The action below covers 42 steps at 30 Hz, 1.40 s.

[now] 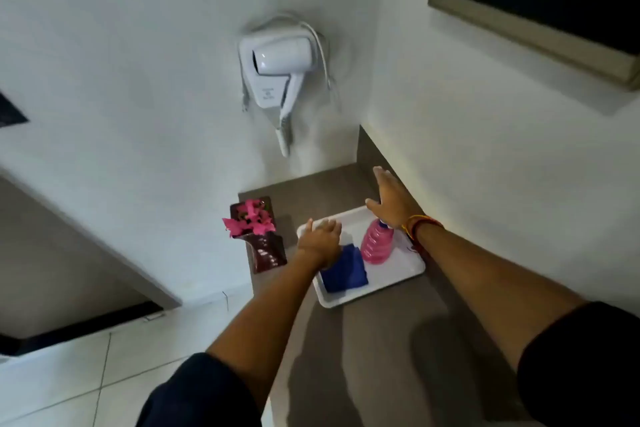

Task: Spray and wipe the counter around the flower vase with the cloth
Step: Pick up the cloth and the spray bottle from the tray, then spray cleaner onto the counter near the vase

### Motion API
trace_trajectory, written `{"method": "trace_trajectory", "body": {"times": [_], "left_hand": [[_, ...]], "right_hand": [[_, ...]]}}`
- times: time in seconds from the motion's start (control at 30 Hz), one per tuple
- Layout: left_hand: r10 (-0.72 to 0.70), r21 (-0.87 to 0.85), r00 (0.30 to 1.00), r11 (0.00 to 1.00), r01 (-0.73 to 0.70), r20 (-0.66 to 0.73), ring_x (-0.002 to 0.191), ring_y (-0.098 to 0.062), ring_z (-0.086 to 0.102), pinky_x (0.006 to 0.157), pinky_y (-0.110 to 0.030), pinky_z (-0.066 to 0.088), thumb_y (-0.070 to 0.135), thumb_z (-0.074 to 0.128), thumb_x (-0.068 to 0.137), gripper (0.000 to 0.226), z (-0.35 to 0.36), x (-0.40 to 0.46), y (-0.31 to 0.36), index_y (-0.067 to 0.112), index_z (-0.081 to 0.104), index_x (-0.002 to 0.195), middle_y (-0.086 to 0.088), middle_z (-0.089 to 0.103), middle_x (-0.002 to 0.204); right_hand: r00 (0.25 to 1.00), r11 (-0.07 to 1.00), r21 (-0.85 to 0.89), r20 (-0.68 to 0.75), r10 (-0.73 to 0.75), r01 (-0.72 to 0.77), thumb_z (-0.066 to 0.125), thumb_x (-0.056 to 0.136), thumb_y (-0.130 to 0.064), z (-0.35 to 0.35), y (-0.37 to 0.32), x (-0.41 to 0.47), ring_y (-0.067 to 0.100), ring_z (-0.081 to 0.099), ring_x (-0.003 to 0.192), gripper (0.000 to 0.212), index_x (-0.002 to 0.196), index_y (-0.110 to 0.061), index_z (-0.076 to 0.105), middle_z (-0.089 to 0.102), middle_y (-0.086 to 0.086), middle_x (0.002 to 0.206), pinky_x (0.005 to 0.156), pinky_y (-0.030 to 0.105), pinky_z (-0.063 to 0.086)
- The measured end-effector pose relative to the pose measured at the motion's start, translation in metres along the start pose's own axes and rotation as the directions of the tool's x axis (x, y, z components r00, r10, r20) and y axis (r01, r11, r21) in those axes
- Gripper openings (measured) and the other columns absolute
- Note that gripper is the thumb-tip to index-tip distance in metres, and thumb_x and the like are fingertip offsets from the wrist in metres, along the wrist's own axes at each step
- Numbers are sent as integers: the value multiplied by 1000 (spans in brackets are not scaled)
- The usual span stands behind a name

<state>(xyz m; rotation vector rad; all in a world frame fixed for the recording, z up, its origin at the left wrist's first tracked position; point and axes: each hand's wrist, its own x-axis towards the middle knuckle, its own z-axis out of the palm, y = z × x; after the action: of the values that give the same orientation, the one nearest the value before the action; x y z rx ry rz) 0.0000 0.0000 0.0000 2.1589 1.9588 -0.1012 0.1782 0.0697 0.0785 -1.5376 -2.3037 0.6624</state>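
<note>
A dark red vase (268,255) with pink flowers (250,218) stands at the left edge of the brown counter (374,340). To its right lies a white tray (398,274) holding a folded blue cloth (346,272) and a pink spray bottle (376,243). My left hand (320,239) hovers over the tray's left end, just above the cloth's far end, fingers apart and holding nothing. My right hand (391,198) is spread flat above the spray bottle's top, hiding its head, and grips nothing.
A white hair dryer (277,74) hangs on the wall behind the counter. A framed picture (540,0) hangs on the right wall. The counter drops off on the left to a tiled floor (86,374).
</note>
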Motion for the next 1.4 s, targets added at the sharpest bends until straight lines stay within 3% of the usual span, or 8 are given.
{"method": "trace_trajectory", "body": {"times": [0.13,0.33,0.5,0.63,0.97,1.07,1.23,1.4], "left_hand": [[10,52,971,998,-24,240,152,-24,11,123,-50,6,34,43,103,67,75,-2,14,10,12,157,-8,13,166],[-21,-37,973,999,30,231,153,-29,4,123,-50,8,43,53,97,86,132,26,27,4,3,157,-14,2,166],[-55,-85,985,994,70,164,153,-33,6,120,-55,16,29,47,102,73,148,36,31,0,6,156,-19,6,165],[-42,19,988,999,40,148,151,-39,10,120,-59,20,19,43,106,63,153,33,34,-3,9,154,-24,11,163],[-94,-154,986,985,73,-138,139,-39,40,118,-49,33,16,47,104,52,110,7,27,-4,29,149,-27,40,150],[-149,-271,969,958,92,-198,127,-37,51,109,-46,43,17,51,101,49,84,-14,14,-3,36,143,-24,49,141],[-184,-260,932,960,102,-311,122,-38,55,103,-44,48,10,54,97,48,43,-63,-7,-4,39,140,-25,53,138],[-314,-272,910,932,241,-270,110,-32,63,93,-41,55,14,49,100,34,41,-130,-33,3,48,132,-18,61,127]], "right_hand": [[978,960,187,37,207,-210,73,82,-33,35,47,-23,31,40,140,98,154,-24,7,30,7,158,110,44,39],[975,902,388,-32,218,-189,76,80,-24,82,76,-16,25,43,136,94,153,-17,18,41,8,150,107,37,41],[953,846,483,-68,295,-227,76,79,-36,94,73,10,25,60,116,72,138,-9,44,61,12,128,103,39,51],[937,862,475,-188,295,-176,71,85,-24,100,68,17,29,67,104,49,125,2,56,67,21,115,94,37,56],[931,851,524,-294,217,-33,60,92,-13,103,40,13,10,61,97,28,119,-6,60,68,8,112,78,3,46],[926,879,478,-336,172,10,58,94,-17,94,17,2,13,63,85,21,108,-3,63,69,10,95,70,8,48],[948,897,439,-300,104,41,56,93,-22,88,-28,-27,21,66,69,14,92,-10,62,67,7,77,63,36,60],[982,899,437,-174,72,12,58,90,-26,119,-92,-68,28,66,69,23,87,-5,68,69,12,76,61,39,57]]}}
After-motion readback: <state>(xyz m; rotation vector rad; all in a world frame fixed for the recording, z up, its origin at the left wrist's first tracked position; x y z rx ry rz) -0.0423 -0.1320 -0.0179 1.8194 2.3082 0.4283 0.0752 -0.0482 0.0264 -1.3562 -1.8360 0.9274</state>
